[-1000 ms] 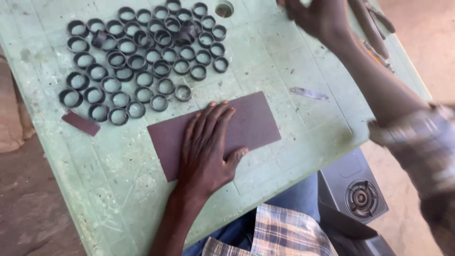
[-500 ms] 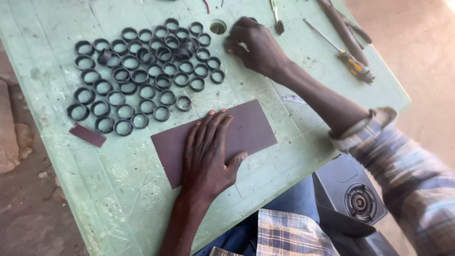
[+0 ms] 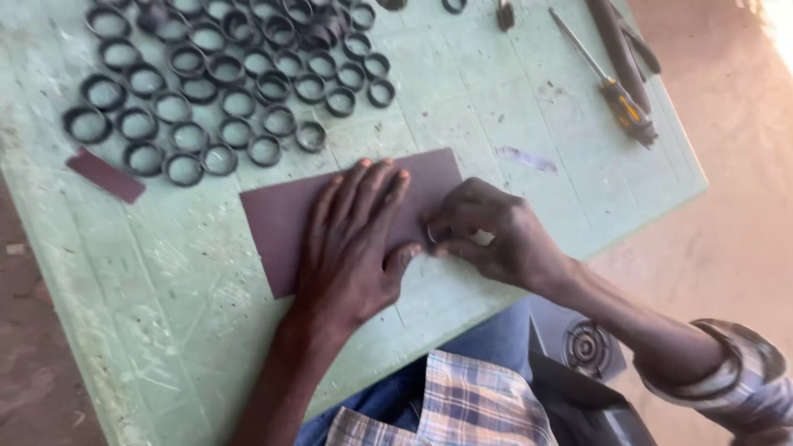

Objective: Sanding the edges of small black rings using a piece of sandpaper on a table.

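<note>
So the left hand (image 3: pixel 351 239) is lying flat, fingers spread, palm down on a dark maroon sheet (image 3: pixel 285 216) that looks like sandpaper, pinning it to the pale green table (image 3: pixel 165 330). The right hand (image 3: pixel 496 235) is curling in beside it at the sheet's right end, fingertips pinched together on what looks like 1 small ring (image 3: pixel 431 235), pressing it down right by the left thumb. I can only see a sliver of that ring, so I'm calling it a ring mostly by its curved edge. The 2 hands are nearly touching there. The sheet's long axis is running left to right and tilting up a bit toward the right, so the free strip of abrasive is lying up and away from the pinch, along the far edge past the left fingertips. The right hand is clearly the nearer 1 to the ring; the left is just acting as a clamp on the sheet, not gripping anything. Further back and to the left, a big batch of black rings (image 3: pixel 239 83) is sitting in loose rows, well apart from both hands, and a small maroon offcut (image 3: pixel 106 175) is lying near the table's left edge. A screwdriver (image 3: pixel 611 83) with a dark handle is lying at the far right next to some other dark tools, well out of the way.
</note>
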